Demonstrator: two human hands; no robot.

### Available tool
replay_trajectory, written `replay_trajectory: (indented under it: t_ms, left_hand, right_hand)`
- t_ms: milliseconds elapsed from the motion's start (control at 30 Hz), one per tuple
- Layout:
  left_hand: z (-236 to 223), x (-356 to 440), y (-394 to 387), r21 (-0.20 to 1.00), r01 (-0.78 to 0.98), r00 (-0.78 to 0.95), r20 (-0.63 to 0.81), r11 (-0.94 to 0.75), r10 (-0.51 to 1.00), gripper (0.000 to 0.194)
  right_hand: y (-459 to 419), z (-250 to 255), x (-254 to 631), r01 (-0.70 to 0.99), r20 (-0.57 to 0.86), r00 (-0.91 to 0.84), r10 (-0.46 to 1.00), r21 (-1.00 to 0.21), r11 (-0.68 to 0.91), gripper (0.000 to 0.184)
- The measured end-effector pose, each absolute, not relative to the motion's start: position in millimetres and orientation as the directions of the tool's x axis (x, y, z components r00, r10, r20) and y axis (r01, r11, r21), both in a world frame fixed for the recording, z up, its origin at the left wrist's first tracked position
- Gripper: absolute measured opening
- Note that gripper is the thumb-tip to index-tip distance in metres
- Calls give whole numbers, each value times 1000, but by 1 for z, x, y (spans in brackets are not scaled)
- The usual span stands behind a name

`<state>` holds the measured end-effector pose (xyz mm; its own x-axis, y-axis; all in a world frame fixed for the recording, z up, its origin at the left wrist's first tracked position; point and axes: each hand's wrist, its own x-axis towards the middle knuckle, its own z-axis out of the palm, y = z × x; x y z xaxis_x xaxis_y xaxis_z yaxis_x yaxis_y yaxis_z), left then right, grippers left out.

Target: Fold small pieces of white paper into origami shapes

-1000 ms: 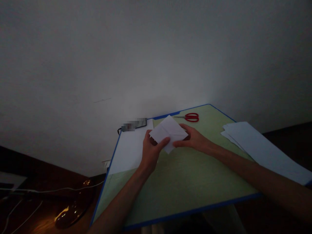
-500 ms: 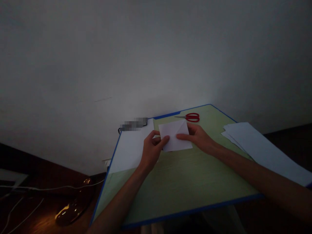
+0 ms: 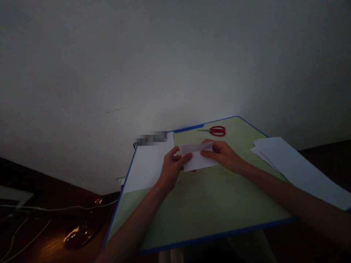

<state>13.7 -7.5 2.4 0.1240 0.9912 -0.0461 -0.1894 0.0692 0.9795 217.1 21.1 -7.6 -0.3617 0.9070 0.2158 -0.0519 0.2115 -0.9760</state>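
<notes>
A small folded white paper (image 3: 195, 160) is held above the middle of the table, tilted so that its top edge leans away from me. My left hand (image 3: 171, 166) pinches its left side, thumb on the near face and fingers behind. On the right side, my right hand (image 3: 223, 155) grips it the same way, its thumb near the upper right part. The fingers behind the paper are mostly hidden. Beyond the hands lies a pair of red-handled scissors (image 3: 217, 131), its blades pointing left.
The light green table (image 3: 214, 208) has a blue rim and stands against a grey wall (image 3: 175, 65). A white sheet (image 3: 145, 168) lies on its left, with a blurred-out object (image 3: 150, 138) at the back. Several loose sheets (image 3: 293, 164) lie at the right edge. White cables (image 3: 68, 208) run at lower left.
The paper has turned from a diamond position to a squarer one, then tipped so less of its face shows. Both hands kept hold, the right thumb shifting up onto the paper.
</notes>
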Motion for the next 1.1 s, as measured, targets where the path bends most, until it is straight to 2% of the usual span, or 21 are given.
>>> replay_trajectory:
  t_ms: [100,200,367,467,567,633,700,767,833,900,967,1033,1100]
  left_hand:
    - [0,13,-5,969,-237,162,-30,68,986,36]
    - [-1,13,-4,953,-289,196,-40,96,980,27]
    - [4,12,-5,914,-363,209,-109,181,972,27]
    - [8,11,-4,895,-385,211,-154,227,965,26]
    - [8,8,-3,879,-405,198,-187,253,962,23]
    - [7,7,-1,864,-424,197,-206,273,958,21]
    - [5,6,0,849,-439,203,-224,293,953,19]
    - [4,6,1,858,-415,219,-227,301,949,16]
    - [2,6,0,904,-321,248,-208,283,946,17]
    - [1,7,-1,968,-180,229,-130,173,965,19]
    - [0,6,-2,999,-24,154,35,-31,987,23]
    - [1,4,-3,953,149,98,250,-262,963,29]
    - [2,3,-4,829,317,126,445,-462,886,32]
  right_hand:
    - [22,-7,220,-53,345,-377,860,-935,351,13]
    - [24,-7,223,-42,424,-409,808,-893,448,24]
    - [27,-10,225,-31,461,-448,766,-865,502,45]
    - [28,-8,228,-9,463,-466,754,-855,519,41]
    - [25,-3,231,-15,476,-560,678,-824,566,33]
    - [22,0,231,3,488,-619,615,-782,624,44]
    - [19,1,229,65,508,-597,621,-742,668,53]
    - [19,-1,227,109,524,-521,674,-742,661,42]
    - [20,-4,224,127,527,-474,705,-752,647,31]
    - [22,-5,224,138,533,-449,717,-751,645,27]
    - [22,-5,224,162,554,-426,716,-732,662,25]
    - [21,-3,224,203,589,-407,698,-687,697,23]
    - [18,-1,224,253,629,-391,672,-629,735,24]
